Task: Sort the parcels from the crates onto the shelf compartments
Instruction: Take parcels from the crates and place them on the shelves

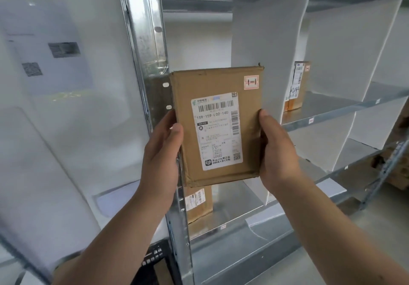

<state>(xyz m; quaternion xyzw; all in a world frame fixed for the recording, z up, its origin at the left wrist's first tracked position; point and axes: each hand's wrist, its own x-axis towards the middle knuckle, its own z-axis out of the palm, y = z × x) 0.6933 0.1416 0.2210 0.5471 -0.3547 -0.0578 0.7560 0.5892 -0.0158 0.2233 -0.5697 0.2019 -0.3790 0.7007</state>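
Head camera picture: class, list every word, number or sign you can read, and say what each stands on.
"159-159-L02-140": white label on the held parcel.
That label's other print: too small to read.
Red sticker on the same parcel: a mark, not readable as text.
Shelf parcel: label print and handwriting blurred.
Lower parcel: label blurred.

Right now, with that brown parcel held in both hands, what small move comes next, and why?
Probably ease the parcel forward into the compartment behind it: the left hand and right hand grip its sides, and it is held in front of that opening.
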